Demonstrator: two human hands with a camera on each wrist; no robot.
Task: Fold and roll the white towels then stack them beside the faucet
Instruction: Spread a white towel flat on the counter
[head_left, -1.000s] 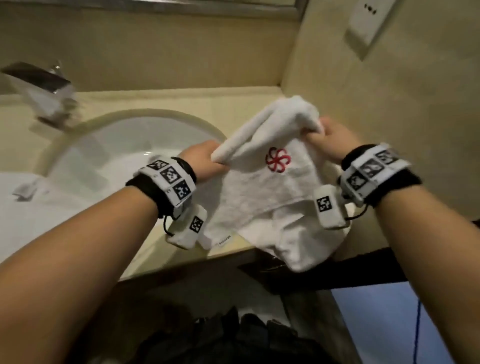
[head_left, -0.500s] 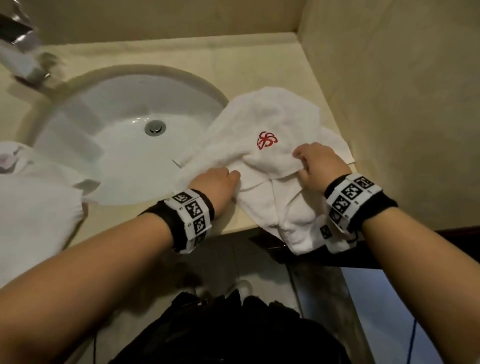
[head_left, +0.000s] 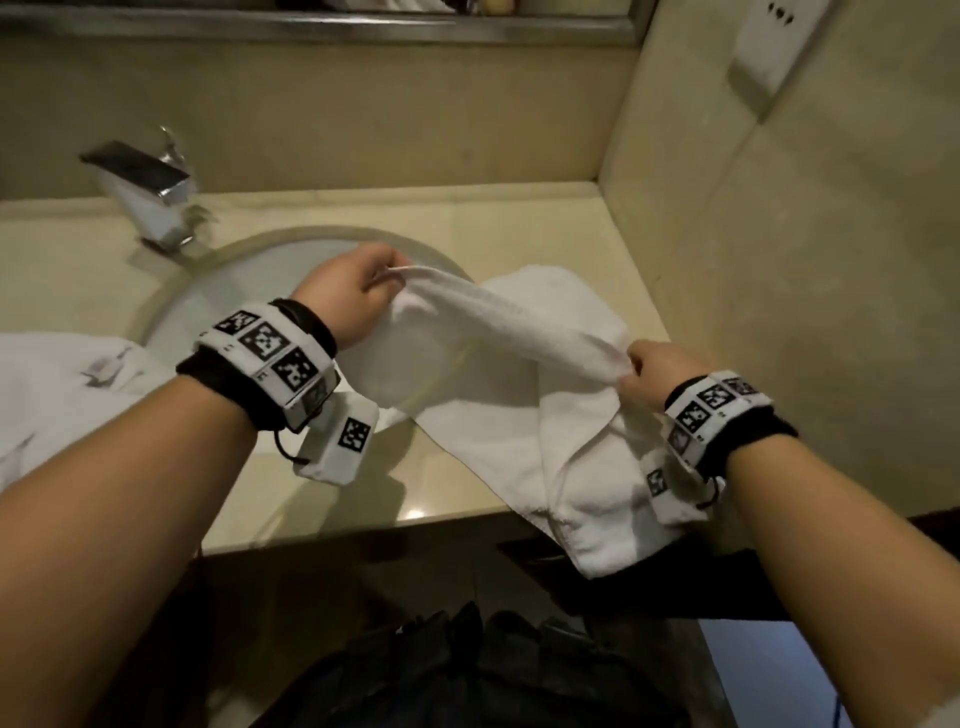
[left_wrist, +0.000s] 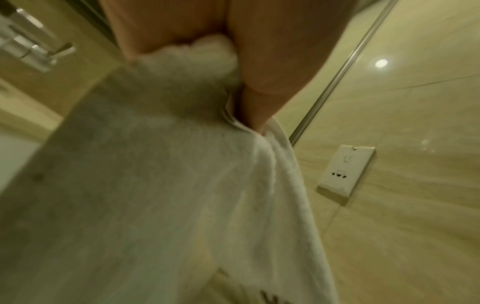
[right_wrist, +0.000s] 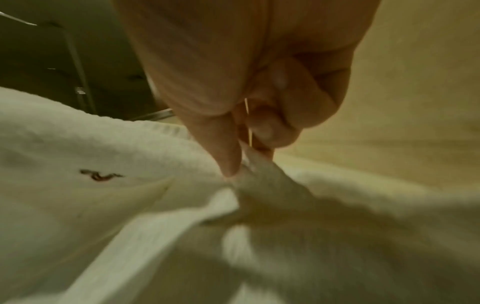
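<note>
Head view: one towel (head_left: 524, 374) lies on the counter (head_left: 426, 483) at 3 o'clock of the basin (head_left: 244, 291), its near end hanging over the front edge. The left hand (head_left: 349, 301) pinches one end of its raised top edge, above the basin; the right hand (head_left: 657, 376) pinches the other end, so the edge runs taut between them. To fold well, I'd keep that edge tight, carry it across level and match corners before pressing flat. A second heap of white cloth (head_left: 57, 395), likely another towel, sits at 9 o'clock; one faucet (head_left: 148, 195) stands at 11.

Left wrist view: thumb and fingers (left_wrist: 253, 107) clamp a bunched hem, with the towel hanging below. One wall socket (left_wrist: 346, 170) at 3 o'clock.

Right wrist view: thumb and fingertip (right_wrist: 226, 156) nip a small corner; a red mark (right_wrist: 100, 175) shows at 9 o'clock.
</note>
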